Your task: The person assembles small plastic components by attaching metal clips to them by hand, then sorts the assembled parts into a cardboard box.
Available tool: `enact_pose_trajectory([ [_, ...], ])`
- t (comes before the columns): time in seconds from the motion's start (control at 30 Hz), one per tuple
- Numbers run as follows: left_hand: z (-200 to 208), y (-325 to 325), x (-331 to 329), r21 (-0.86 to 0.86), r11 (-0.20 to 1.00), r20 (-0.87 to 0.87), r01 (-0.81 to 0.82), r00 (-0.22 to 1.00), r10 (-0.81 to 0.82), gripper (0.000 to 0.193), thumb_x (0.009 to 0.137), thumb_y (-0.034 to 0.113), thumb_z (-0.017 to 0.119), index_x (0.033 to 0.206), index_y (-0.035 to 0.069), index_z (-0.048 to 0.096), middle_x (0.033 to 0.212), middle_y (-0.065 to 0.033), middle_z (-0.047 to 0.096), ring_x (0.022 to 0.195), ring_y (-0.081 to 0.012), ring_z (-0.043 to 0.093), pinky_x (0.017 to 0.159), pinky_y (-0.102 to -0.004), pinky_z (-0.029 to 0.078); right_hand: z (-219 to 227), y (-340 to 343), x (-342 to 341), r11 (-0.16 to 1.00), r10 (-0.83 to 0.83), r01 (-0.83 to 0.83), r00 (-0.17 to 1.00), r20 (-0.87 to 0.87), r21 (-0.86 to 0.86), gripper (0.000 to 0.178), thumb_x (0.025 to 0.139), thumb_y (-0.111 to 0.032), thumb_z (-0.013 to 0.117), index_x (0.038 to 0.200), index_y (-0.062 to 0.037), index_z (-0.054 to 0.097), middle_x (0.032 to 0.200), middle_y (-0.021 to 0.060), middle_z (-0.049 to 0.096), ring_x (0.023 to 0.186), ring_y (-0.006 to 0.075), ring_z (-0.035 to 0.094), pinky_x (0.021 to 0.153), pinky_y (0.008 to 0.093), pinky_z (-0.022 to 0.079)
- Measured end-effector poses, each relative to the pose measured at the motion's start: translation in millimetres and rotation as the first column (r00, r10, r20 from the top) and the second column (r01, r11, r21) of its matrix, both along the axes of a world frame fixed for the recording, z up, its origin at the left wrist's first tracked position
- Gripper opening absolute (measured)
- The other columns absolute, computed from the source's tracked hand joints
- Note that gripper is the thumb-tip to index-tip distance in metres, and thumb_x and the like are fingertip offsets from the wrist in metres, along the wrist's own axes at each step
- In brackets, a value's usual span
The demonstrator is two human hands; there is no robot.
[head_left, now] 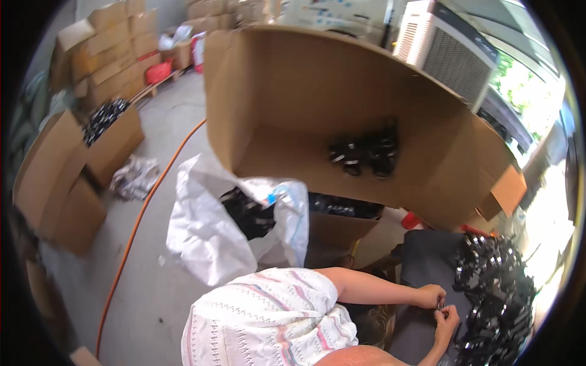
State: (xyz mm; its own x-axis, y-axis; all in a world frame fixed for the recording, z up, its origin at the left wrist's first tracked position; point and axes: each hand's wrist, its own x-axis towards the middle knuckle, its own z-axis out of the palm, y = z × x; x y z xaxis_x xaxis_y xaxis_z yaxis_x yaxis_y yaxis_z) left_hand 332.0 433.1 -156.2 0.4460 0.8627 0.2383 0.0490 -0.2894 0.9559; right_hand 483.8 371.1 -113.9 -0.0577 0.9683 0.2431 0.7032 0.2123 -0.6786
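Observation:
My left hand [431, 296] and my right hand [449, 318] meet over a dark grey work surface [421, 259] at the lower right. The fingers of both are pinched together on a small dark piece [440, 307] between them. Its exact kind is too small to make out. Just right of my hands lies a large heap of glossy black parts [497, 293], piled along the surface.
A big open cardboard box [293, 91] stands ahead, with several black parts [369, 152] inside. Left of me is a white sack [204, 226] holding black pieces. An orange hose [141, 213] crosses the floor. Another carton [119, 137] of black parts stands farther left, near stacked boxes [113, 49].

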Motion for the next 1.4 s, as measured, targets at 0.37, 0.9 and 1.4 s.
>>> enact_pose_trajectory([
  [0.37,-2,0,2,-0.186,0.982,0.058,-0.026,0.998,0.037,0.013,0.061,0.003,0.069,0.069,0.004,0.06,0.078,-0.0105,0.062,0.072,-0.026,0.062,0.058,-0.0375,0.05,27,-24,-27,0.998,-0.035,0.027,0.988,0.151,0.054,0.017,0.08,-0.014,0.068,0.085,0.001,0.061,0.08,0.0145,0.063,0.071,0.024,0.055,0.071,0.0339,0.046],
  [0.9,-10,-9,23,-0.073,0.995,0.067,-0.069,0.995,0.073,0.006,0.058,0.008,0.065,0.061,0.005,0.063,0.064,-0.0136,0.063,0.064,-0.0261,0.062,0.058,-0.037,0.047,-6,-22,15,0.981,-0.128,0.091,0.968,0.215,0.171,0.02,0.075,-0.004,0.065,0.073,0.0,0.045,0.063,0.0026,0.042,0.061,0.0127,0.038,0.056,0.0274,0.036],
  [1.4,12,0,-20,-0.373,0.879,0.207,0.296,0.95,-0.232,0.011,0.078,0.003,0.063,0.07,0.004,0.056,0.07,-0.0024,0.058,0.057,-0.0091,0.053,0.041,-0.0242,0.044,51,-77,-18,0.898,-0.27,0.075,0.872,0.409,0.434,0.021,0.069,0.001,0.067,0.09,-0.0026,0.066,0.078,0.0067,0.051,0.076,0.0244,0.054,0.067,0.0342,0.043],
])
